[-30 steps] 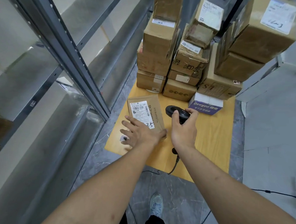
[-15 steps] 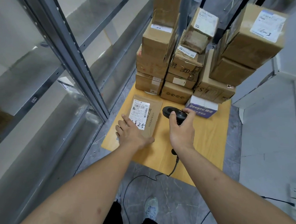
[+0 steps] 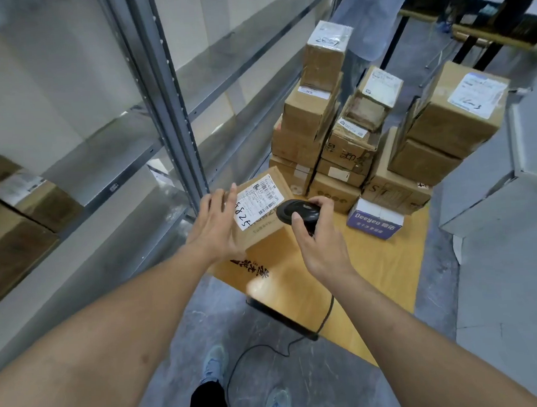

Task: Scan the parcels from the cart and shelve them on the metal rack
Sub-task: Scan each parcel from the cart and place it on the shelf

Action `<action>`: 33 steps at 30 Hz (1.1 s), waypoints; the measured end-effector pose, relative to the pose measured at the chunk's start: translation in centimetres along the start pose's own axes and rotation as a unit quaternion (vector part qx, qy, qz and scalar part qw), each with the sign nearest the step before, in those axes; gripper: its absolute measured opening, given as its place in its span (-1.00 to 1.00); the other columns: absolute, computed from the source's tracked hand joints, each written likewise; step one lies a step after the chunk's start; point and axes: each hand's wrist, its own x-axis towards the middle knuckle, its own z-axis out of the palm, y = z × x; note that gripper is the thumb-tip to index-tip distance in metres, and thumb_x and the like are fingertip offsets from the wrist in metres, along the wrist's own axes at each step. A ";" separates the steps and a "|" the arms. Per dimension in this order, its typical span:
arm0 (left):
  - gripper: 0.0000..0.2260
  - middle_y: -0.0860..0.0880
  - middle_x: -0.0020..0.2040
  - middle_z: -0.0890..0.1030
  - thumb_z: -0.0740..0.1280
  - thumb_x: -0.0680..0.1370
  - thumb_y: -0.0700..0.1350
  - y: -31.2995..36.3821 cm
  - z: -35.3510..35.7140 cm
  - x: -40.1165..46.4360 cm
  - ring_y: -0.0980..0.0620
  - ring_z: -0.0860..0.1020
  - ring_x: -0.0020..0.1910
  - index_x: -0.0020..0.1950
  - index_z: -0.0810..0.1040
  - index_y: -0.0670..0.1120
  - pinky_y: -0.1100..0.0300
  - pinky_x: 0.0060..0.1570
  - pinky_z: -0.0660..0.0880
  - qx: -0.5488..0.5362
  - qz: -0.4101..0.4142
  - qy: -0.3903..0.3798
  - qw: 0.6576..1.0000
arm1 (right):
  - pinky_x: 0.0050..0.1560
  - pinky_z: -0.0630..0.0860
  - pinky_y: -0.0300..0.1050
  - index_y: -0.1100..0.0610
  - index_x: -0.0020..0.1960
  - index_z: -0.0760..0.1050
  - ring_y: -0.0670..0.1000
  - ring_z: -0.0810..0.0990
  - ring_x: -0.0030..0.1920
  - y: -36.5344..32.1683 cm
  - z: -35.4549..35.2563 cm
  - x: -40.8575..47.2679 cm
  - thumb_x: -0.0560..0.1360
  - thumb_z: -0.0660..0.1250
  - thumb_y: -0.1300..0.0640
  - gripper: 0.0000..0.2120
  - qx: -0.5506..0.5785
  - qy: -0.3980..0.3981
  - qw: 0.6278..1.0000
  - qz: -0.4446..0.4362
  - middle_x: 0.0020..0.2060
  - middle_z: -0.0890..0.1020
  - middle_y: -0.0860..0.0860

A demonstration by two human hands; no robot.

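Two hands at the cart: one parcel lifted, one scanner aimed at its label.

The left hand (image 3: 215, 226) holds a flat brown parcel (image 3: 263, 212) by its near-left edge, raised and tilted above the cart (image 3: 378, 269), its white label marked "5825" facing up; the right hand (image 3: 318, 241) is curled round one black scanner (image 3: 297, 212), its head just beside the label, its cable trailing down to the floor; the two hands are apart; about a dozen cardboard boxes (image 3: 311, 123) stand stacked at the cart's far end, with one purple-and-white box (image 3: 375, 220) in front of them; the metal rack (image 3: 156, 93) stands to the left, two boxed parcels (image 3: 25, 199) on a lower shelf; the floor (image 3: 303, 383) is grey stone; a person's two shoes show below; a second person, blurred, stands behind the stack.
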 end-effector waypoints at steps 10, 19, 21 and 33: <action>0.45 -0.03 0.54 0.08 0.68 0.12 0.24 -3.0 -8.7 -5.6 -0.09 0.06 0.53 0.71 -0.24 0.01 -0.11 0.43 0.46 0.055 -0.007 0.092 0.994 | -0.06 0.53 -0.06 -0.14 0.34 0.23 0.03 0.64 0.01 -7.5 -1.1 -2.4 0.69 0.23 -0.13 -0.71 -0.021 -0.043 0.990 -0.133 0.12 0.63 -0.01; 0.45 -0.06 0.53 0.13 0.65 0.11 0.28 -8.6 -12.8 -8.1 -0.14 0.12 0.50 0.71 -0.24 -0.03 -0.09 0.54 0.31 0.098 0.003 0.119 0.988 | 0.02 0.60 0.09 -0.14 0.35 0.23 0.00 0.63 -0.02 -13.8 1.6 -3.4 0.68 0.24 -0.14 -0.69 -0.055 -0.047 0.979 -0.189 0.10 0.62 -0.02; 0.44 -0.06 0.52 0.14 0.65 0.12 0.28 -9.8 -13.7 -8.5 -0.14 0.14 0.49 0.71 -0.21 -0.05 -0.05 0.50 0.36 0.106 0.006 0.125 0.986 | -0.02 0.60 0.10 -0.14 0.32 0.23 0.01 0.63 -0.07 -15.1 2.7 -3.6 0.68 0.24 -0.14 -0.71 -0.073 -0.051 0.977 -0.196 0.06 0.64 -0.02; 0.37 -0.08 0.54 0.09 0.62 0.23 0.30 -16.7 -16.4 -9.2 -0.14 0.07 0.52 0.70 -0.26 -0.06 -0.04 0.54 0.30 0.116 -0.012 0.107 0.987 | -0.06 0.62 0.08 -0.14 0.28 0.24 -0.01 0.63 -0.07 -20.8 8.7 -4.1 0.68 0.23 -0.15 -0.74 -0.095 -0.034 0.977 -0.189 0.08 0.63 -0.07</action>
